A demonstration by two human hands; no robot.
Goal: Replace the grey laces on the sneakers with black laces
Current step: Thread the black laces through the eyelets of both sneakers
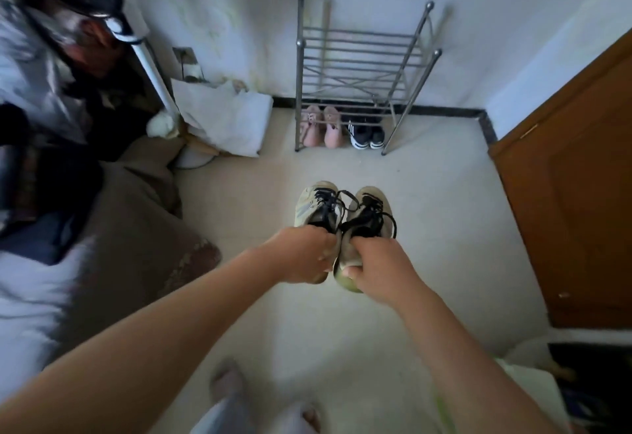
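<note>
Two pale beige sneakers hang side by side above the floor, toes pointing away from me. The left sneaker (pixel 313 204) is gripped at its heel by my left hand (pixel 301 255). The right sneaker (pixel 371 209) is gripped at its heel by my right hand (pixel 379 269). Both carry black laces (pixel 345 214), tied, with loops hanging loose between and beside the shoes. No grey laces are in sight.
A metal shoe rack (pixel 362 67) stands against the far wall, with pink shoes (pixel 323 125) and black shoes (pixel 366 130) under it. A white bag (pixel 225 115) lies left of it. A brown door (pixel 574 194) is on the right. Another person (pixel 51 23) is at the upper left.
</note>
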